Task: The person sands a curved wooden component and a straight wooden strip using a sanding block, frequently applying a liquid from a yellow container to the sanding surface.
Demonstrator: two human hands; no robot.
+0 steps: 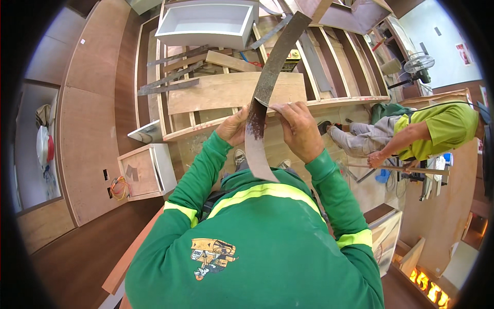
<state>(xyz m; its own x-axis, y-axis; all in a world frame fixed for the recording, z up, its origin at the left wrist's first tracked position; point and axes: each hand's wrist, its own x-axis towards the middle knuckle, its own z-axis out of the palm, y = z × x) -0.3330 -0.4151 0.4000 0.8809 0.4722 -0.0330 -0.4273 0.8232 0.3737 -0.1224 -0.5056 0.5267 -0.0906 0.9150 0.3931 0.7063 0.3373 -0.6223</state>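
A long, thin, curved strip (278, 62), dark grey-brown and looking like laminate, runs from above the wooden frame down toward my chest. Its lower part is paler, with a dark, rough patch near the middle and a raised edge just above that patch. My left hand (235, 126) is closed on the strip's left side, some fingers hidden behind it. On the other side, my right hand (299, 129) pinches at the raised edge with thumb and forefinger; whether a small piece lies between those fingertips I cannot tell.
Ahead lies a slatted wooden frame (329, 103) bearing a plywood board (221, 93), several loose strips (167, 87), a can (292, 59) and a white drawer-like box (206, 26). A co-worker (427, 129) crouches at the right, holding a long piece. A small cabinet (146, 172) stands at left.
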